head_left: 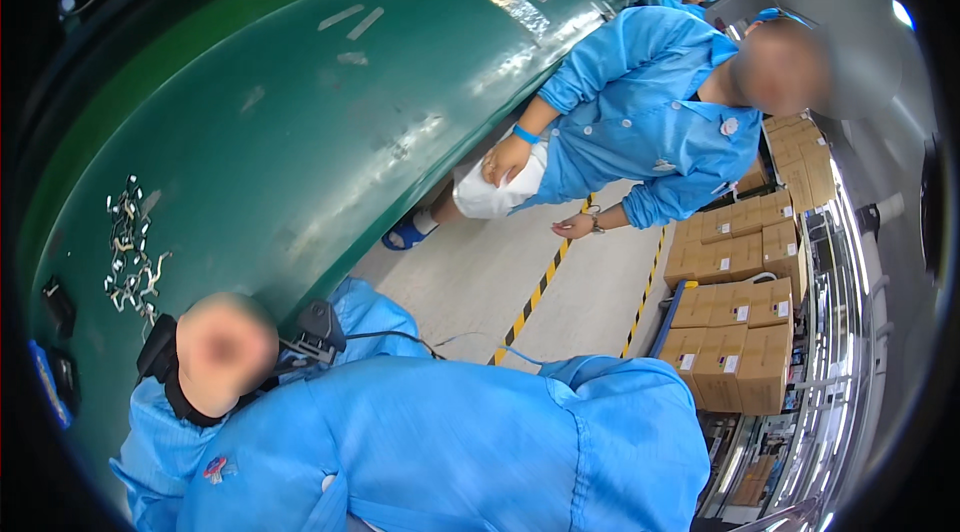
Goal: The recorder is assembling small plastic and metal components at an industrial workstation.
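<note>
At the lower left, a rounded, blurred patch of skin that may be my left hand [225, 352] shows beyond a blue sleeve and a black strap [192, 410]. Its fingers cannot be made out, nor whether it holds anything. Close by, a black clip-like device [320, 324] with a cable sits against blue cloth. Blue work clothing [430, 432] fills the lower part of the view, and my right hand does not show. Nearest on the green tabletop [270, 152] lies a loose cluster of small metallic and white parts with short leads [130, 247].
A co-worker [640, 112] in a blue jacket stands across the table's edge, one hand on white shorts. Clear plastic strips [518, 10] lie farther along. Dark items [58, 307] sit at the left rim. Stacked cartons [730, 362] stand right, beyond striped floor tape [540, 292].
</note>
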`<state>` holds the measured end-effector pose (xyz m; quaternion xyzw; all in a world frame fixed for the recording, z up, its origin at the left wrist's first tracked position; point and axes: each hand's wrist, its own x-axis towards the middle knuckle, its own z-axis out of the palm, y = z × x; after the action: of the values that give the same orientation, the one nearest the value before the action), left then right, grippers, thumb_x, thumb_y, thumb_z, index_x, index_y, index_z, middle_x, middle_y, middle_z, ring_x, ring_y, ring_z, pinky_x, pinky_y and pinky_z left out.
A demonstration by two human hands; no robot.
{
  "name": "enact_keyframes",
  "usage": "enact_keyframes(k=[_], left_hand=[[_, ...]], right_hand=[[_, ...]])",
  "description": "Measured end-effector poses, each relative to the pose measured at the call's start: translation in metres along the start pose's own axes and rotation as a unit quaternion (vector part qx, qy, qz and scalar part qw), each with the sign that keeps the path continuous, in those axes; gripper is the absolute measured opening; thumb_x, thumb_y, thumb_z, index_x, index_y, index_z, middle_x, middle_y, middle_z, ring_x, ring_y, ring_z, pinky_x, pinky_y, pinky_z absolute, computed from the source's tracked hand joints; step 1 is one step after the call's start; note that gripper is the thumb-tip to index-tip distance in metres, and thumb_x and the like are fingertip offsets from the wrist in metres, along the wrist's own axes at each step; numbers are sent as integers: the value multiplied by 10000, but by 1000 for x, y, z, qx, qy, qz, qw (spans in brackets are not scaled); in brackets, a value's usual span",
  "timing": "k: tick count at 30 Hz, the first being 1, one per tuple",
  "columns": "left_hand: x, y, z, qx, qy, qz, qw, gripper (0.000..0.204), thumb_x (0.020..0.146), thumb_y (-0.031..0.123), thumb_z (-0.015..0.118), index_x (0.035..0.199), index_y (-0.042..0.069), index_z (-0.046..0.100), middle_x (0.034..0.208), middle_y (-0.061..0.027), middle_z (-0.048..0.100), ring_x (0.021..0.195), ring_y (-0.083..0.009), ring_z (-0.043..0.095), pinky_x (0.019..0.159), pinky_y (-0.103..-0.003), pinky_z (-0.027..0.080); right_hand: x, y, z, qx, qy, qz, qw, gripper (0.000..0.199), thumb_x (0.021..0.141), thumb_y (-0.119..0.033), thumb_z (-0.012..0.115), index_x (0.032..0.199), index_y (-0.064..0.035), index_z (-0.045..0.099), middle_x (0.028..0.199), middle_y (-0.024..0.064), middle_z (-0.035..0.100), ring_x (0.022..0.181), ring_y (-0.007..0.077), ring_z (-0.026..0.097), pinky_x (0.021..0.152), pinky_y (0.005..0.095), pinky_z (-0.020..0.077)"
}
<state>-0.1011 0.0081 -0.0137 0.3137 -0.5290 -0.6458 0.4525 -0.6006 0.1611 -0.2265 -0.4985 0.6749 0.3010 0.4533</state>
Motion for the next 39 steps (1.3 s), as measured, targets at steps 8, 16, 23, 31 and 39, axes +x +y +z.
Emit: enact_keyframes(k=[8, 16, 23, 31, 39], left_hand=[[0, 5, 5, 15, 4, -42, 999, 87, 848, -60, 650, 895, 2, 614, 603, 47, 529, 530, 6, 414, 518, -177, 314], [4, 4, 7, -2, -46, -38, 998, 79, 858, -71, 641, 907, -13, 619, 576, 42, 530, 507, -2, 415, 503, -192, 323], [-9, 2, 0, -3, -36, -24, 999, 88, 867, -55, 643, 941, -8, 638, 638, 31, 583, 592, 6, 473, 574, -191, 373], [0, -2, 0, -18, -67, -9, 998, 106, 878, -47, 636, 975, -3, 633, 678, 8, 630, 625, -7, 519, 617, -189, 408], [5, -2, -1, -69, -44, -79, 994, 98, 875, -52, 658, 956, -4, 630, 754, -3, 647, 648, -6, 533, 596, -161, 387]], right_hand=[[-4, 8, -14, 9, 7, -15, 1000, 610, 850, -516, 659, 1253, -60, 617, 1212, 146, 650, 1082, 292, 629, 942, 392, 485], [-7, 7, -9, 27, 2, -12, 1000, 598, 853, -514, 656, 1245, -64, 623, 1209, 144, 651, 1077, 292, 631, 939, 393, 487], [-10, -3, -16, 7, -2, -1, 1000, 587, 855, -511, 654, 1238, -67, 628, 1206, 142, 653, 1072, 291, 632, 935, 394, 489], [-13, -20, -16, 43, 23, -14, 999, 575, 858, -509, 651, 1230, -70, 634, 1203, 140, 654, 1067, 291, 634, 931, 395, 491], [-13, -38, -38, 59, 58, -46, 996, 563, 861, -506, 648, 1222, -74, 639, 1200, 138, 655, 1062, 290, 636, 928, 396, 492]])
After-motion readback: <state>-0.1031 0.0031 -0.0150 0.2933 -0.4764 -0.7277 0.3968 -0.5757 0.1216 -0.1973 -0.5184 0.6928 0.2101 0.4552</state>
